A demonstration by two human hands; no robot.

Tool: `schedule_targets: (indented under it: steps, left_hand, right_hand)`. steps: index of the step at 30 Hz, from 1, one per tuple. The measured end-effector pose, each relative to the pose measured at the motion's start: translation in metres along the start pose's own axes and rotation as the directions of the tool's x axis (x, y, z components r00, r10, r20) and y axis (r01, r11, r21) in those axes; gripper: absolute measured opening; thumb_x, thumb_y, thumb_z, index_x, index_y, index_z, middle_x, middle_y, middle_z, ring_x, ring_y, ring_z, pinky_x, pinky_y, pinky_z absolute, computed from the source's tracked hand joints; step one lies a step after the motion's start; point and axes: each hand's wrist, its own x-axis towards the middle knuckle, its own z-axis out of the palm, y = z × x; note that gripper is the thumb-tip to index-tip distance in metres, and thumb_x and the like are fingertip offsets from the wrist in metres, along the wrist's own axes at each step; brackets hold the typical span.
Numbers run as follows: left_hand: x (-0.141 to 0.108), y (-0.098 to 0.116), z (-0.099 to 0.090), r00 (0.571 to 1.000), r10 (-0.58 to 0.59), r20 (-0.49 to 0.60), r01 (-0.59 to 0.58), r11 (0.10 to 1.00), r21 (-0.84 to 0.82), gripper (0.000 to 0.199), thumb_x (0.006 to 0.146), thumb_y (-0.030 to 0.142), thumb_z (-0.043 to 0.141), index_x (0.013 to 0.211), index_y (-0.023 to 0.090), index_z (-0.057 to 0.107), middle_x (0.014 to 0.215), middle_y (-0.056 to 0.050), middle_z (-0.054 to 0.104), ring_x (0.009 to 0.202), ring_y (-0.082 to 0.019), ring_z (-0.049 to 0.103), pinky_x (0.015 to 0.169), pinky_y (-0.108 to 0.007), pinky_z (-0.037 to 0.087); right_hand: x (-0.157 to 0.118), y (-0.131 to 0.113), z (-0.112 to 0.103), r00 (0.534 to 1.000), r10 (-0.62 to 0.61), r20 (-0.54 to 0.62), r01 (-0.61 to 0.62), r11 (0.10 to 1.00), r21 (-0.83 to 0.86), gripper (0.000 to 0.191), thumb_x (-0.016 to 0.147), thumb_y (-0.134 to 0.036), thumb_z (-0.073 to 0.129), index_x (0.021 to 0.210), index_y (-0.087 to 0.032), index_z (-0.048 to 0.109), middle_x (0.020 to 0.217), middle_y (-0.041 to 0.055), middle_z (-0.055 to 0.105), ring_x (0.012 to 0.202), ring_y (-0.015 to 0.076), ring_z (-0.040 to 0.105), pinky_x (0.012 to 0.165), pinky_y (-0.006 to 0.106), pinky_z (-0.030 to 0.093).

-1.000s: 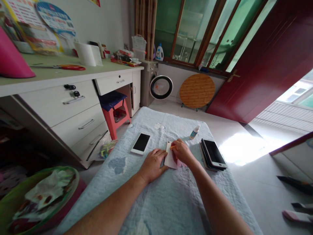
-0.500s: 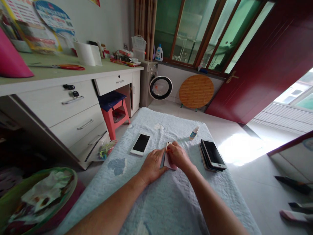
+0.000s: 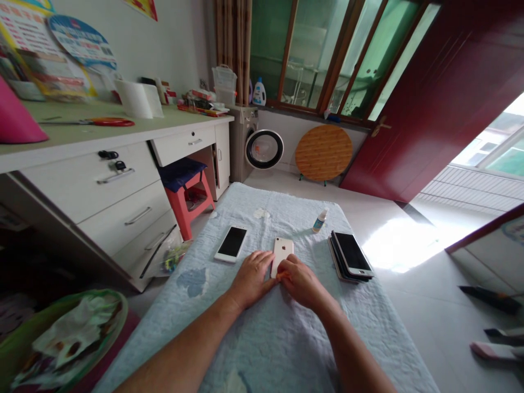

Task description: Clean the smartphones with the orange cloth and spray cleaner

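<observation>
The phone (image 3: pixel 283 248), edge-braced by the spread left hand (image 3: pixel 250 277), could be skidded if the orange cloth (image 3: pixel 281 277) pinched by the right hand (image 3: pixel 301 281) is pushed hard.

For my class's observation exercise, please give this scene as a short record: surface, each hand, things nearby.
Surface: light-blue quilted cloth
Left hand: against the left edge of a pale rectangular phone lying back up
Right hand: pinching a small orange item, mostly hidden, at that phone's near end
Left side: white rectangular phone with black screen, face up
Right side: stack of flat rectangular phones, white-framed one on top
Far side: small blue-labelled bottle with white top, upright
</observation>
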Motion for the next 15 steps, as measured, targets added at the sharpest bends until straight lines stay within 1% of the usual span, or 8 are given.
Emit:
schedule_targets:
  steps: [3,7,10,15]
  left_hand:
    - [0.000,0.000,-0.001,1.000,0.007,0.021,-0.007,1.000,-0.001,0.054,0.079,0.043,0.066,0.127,0.021,0.053,0.133,-0.010,0.056,0.125,-0.029,0.047,0.107,-0.048,0.035]
    - [0.000,0.002,-0.004,0.999,-0.007,0.037,0.007,1.000,-0.006,0.055,0.078,0.041,0.067,0.127,0.019,0.054,0.133,-0.011,0.056,0.125,-0.029,0.046,0.107,-0.048,0.035]
    - [0.001,0.004,-0.005,0.999,-0.009,0.039,0.010,1.000,-0.017,0.055,0.078,0.040,0.067,0.127,0.020,0.053,0.132,-0.010,0.057,0.124,-0.029,0.047,0.106,-0.047,0.036]
    - [0.001,0.004,-0.005,0.999,-0.008,0.047,0.008,1.000,-0.007,0.050,0.078,0.038,0.067,0.125,0.022,0.056,0.132,-0.009,0.057,0.124,-0.030,0.047,0.106,-0.049,0.036]
  right_hand:
    - [0.005,0.007,0.004,0.997,0.037,-0.075,-0.037,0.999,0.006,0.016,0.082,-0.011,0.047,0.087,-0.018,0.061,0.094,0.0032,0.055,0.074,0.0111,0.054,0.068,0.021,0.037]
    - [0.009,0.018,0.007,0.984,0.090,-0.157,-0.089,0.996,0.015,0.016,0.083,-0.013,0.049,0.090,-0.018,0.062,0.091,0.0030,0.055,0.075,0.0118,0.054,0.069,0.021,0.038]
    - [0.011,0.024,0.007,0.973,0.115,-0.199,-0.115,0.993,0.011,0.017,0.084,-0.014,0.049,0.089,-0.018,0.064,0.090,0.0028,0.055,0.076,0.0122,0.054,0.070,0.021,0.038]
    - [0.011,0.027,0.006,0.950,0.168,-0.262,-0.171,0.985,0.012,0.016,0.084,-0.017,0.049,0.084,-0.019,0.065,0.087,0.0029,0.058,0.078,0.0131,0.055,0.071,0.022,0.038]
